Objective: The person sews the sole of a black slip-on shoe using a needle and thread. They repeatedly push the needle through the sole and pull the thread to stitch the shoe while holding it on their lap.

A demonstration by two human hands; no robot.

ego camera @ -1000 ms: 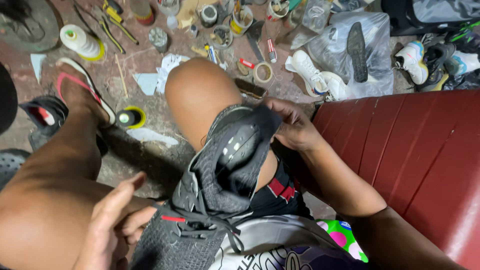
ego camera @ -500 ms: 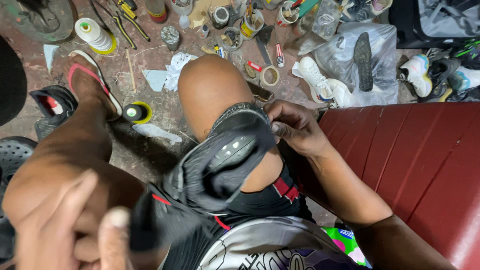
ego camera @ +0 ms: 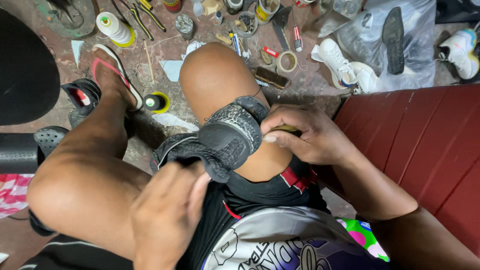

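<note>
We held worn black mesh-and-leather sneaker point(ego camera: 220, 142) across our right thigh. Our left hand point(ego camera: 167, 215) gripped soft fabric collar end; our right hand point(ego camera: 312, 135) pinched cracked, grainy toe end. White conical thread spool point(ego camera: 115, 27) stood on gritty floor point(ego camera: 315, 82); red ribbed bench point(ego camera: 425, 140) beside us.

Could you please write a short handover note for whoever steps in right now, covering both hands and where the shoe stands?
Left hand: grips the upper of the black shoe near the lap.
Right hand: presses the shoe's heel end against the right thigh, pinching a small yellowish tool.
Shoe lies across the thigh, sole outward.
Black thread spool stands on the floor by the left foot; white cone spool beyond.
Done: shoe positioned. Left: whatever work on the heel; no stitching visible.
</note>
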